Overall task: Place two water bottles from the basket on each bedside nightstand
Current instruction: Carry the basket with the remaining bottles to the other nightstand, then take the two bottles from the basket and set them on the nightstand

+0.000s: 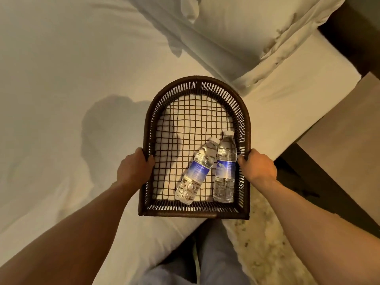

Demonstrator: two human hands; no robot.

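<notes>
Both hands grip a dark woven wicker basket (197,83) by its side rims: the left hand (133,167) is closed around the left rim, the right hand (257,167) around the right rim, fingers curled over the edge. The basket has an arched far end, a straight near edge and an open grid bottom. Two clear water bottles with blue labels and white caps lie inside toward its right side: the left bottle (197,171) tilts with its cap leaning right, touching the right bottle (225,167), which lies just beside the right wall. The basket is held over the corner of a white bed (61,68), with a pillow (257,23) beyond and a nightstand (349,130) at right.
</notes>
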